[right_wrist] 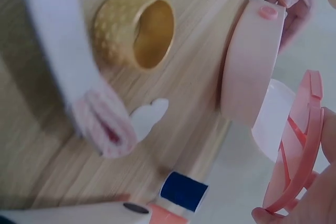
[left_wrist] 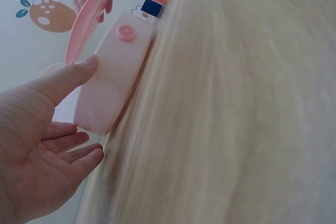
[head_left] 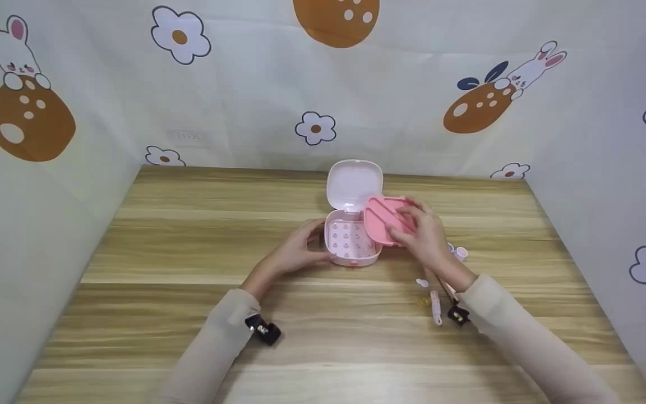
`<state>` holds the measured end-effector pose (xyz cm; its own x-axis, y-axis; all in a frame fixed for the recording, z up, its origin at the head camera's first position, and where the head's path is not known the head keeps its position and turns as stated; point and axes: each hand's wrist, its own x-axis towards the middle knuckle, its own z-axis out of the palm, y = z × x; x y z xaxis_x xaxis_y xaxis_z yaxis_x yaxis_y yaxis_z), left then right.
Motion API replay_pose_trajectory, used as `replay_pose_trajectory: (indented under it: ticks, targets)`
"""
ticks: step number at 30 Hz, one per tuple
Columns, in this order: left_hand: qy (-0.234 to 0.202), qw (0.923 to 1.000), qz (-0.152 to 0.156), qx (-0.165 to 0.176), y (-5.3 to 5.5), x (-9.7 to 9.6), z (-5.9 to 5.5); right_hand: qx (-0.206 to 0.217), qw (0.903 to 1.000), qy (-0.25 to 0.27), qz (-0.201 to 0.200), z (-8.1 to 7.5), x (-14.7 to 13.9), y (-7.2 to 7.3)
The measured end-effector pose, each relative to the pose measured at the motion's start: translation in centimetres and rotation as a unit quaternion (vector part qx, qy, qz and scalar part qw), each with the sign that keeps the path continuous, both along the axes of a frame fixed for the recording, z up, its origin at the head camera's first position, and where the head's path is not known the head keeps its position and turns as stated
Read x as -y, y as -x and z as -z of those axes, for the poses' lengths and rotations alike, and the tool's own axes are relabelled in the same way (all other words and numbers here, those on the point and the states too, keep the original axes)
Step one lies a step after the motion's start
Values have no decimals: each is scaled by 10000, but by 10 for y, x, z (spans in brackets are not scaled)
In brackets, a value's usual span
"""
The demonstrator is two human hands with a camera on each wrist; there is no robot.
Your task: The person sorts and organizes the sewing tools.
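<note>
A small pale pink box stands on the table with its white lid tipped back, and rows of small printed figures show inside. My left hand is at the box's left side, thumb against the front corner and the other fingers loosely extended, as the left wrist view shows too. Over the box's right edge, my right hand pinches a coral pink tray insert with raised dividers. The insert is tilted and overlaps part of the box's opening in the head view.
Right of the box, under my right forearm, lie a folded tape measure, a gold thimble, a white cloud-shaped piece and several thread spools. Patterned cloth walls the table's back and sides.
</note>
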<state>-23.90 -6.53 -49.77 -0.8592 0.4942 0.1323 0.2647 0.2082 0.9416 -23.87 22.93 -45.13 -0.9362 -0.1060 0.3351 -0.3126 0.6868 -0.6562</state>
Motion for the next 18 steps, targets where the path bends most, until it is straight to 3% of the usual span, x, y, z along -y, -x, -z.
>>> replay_pose_trajectory:
  ticks: [5,13,18]
  targets:
    - [-30,10000,-33,-60,0,0,2,-10,10000,-4,-75,-2,-9,4]
    - [276,9991,-180,-279,-1,0,2,99,9998,-110,-106,-4,-18,7]
    - [276,9992,-180,-225,-1,-1,2,178,9998,-115,-64,-5,-25,9]
